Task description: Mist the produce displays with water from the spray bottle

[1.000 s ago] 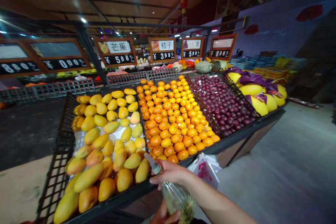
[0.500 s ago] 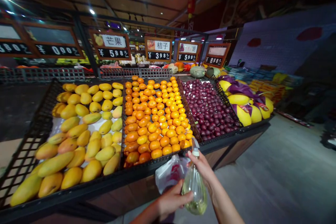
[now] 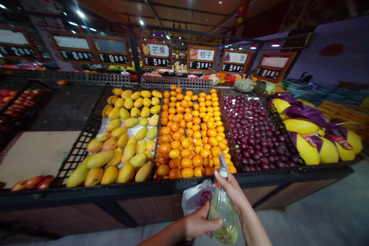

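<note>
Head view: hands (image 3: 232,192) hold a spray bottle (image 3: 223,213) beside a bag (image 3: 194,198).

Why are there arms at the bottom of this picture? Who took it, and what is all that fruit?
A small camera worn on a person's head took this picture, so we see what they see. The arms are that person's own. Their right hand pinches the top of a clear plastic bag or bottle; I cannot tell which. Their left hand is right beside it, near a white plastic bag. In front stands a fruit stall with black mesh trays. They hold mangoes, mandarin oranges and dark purple passion fruit. Beside them lie big yellow pomelos.
</note>
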Demonstrator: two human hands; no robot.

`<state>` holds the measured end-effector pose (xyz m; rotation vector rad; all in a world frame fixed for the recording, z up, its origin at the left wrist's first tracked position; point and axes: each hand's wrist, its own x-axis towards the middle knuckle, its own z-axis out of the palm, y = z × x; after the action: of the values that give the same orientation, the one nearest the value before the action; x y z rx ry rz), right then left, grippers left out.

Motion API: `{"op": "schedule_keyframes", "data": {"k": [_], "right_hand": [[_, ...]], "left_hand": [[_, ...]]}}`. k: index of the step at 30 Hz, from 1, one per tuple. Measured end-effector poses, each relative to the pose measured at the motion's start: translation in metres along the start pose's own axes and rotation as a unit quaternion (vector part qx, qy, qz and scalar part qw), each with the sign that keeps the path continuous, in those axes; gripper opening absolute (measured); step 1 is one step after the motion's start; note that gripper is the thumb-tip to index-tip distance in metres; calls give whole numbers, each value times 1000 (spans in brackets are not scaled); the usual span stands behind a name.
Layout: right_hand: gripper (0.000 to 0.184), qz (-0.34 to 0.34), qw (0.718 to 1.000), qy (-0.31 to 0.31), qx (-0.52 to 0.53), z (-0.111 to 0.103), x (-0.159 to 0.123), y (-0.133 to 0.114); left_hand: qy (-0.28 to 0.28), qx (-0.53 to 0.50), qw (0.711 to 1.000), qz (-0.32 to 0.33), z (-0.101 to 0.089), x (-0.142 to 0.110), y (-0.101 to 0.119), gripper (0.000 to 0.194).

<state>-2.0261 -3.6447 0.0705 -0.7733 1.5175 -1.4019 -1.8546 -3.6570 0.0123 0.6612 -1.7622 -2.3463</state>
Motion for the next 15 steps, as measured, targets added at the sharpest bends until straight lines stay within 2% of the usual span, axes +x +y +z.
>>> {"op": "schedule_keyframes", "data": {"k": [3, 7, 10, 13, 15], "right_hand": [[55, -31, 996, -80, -26, 39, 21, -8], [48, -66, 981, -179, -32, 98, 48, -18], [42, -75, 971, -221, -47, 139, 63, -24], [43, -77, 970, -228, -46, 162, 72, -28], [44, -86, 974, -206, -38, 163, 76, -31]], "left_hand": [[62, 5, 998, 13, -21, -16, 2, 116], [150, -42, 987, 40, -49, -39, -1, 96], [199, -77, 975, 58, -72, -49, -14, 100], [240, -75, 966, 67, -91, -53, -20, 96], [245, -73, 964, 75, -96, -53, -14, 92]]}}
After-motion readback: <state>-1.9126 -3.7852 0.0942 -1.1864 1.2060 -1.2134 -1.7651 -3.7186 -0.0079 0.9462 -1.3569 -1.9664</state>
